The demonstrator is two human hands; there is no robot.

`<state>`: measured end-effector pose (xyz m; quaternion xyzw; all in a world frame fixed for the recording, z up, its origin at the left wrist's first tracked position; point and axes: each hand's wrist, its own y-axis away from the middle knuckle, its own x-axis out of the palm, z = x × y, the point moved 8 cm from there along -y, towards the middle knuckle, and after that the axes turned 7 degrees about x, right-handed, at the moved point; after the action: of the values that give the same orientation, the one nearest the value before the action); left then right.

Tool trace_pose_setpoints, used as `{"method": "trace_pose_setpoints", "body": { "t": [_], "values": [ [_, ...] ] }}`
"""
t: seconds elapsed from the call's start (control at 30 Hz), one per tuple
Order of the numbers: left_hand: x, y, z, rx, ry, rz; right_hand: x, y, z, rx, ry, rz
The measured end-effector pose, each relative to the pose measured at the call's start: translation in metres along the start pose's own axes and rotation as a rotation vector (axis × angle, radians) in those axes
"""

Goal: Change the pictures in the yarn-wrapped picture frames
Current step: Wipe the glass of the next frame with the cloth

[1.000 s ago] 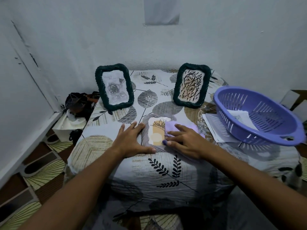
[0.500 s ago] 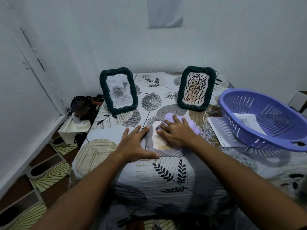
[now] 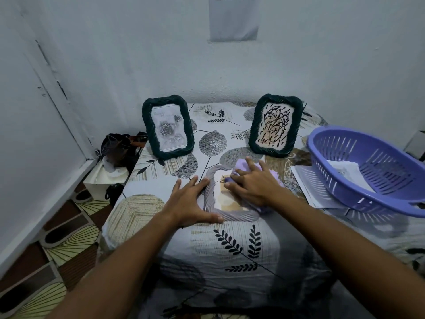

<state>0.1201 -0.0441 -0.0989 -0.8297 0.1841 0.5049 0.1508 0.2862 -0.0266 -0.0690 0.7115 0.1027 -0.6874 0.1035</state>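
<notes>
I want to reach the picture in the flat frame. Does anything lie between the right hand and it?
Yes: a purple cloth lies under the right hand, on the picture in the light flat frame. The left hand rests at the frame's left edge.

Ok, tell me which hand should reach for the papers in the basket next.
Right, probably. The right hand lies on the purple cloth nearest the basket holding the papers, while the left hand steadies the flat frame.
</notes>
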Motion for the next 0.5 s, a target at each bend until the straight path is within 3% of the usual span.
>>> {"method": "trace_pose_setpoints", "body": {
  "t": [0.23,0.5],
  "values": [
    [-0.001,0.002,-0.005,0.044,0.086,-0.021,0.010,-0.016,0.023,-0.001,-0.156,0.025],
    [-0.001,0.003,-0.007,0.056,0.078,-0.018,0.013,0.021,0.045,-0.165,-0.214,0.052]
  ]
}}
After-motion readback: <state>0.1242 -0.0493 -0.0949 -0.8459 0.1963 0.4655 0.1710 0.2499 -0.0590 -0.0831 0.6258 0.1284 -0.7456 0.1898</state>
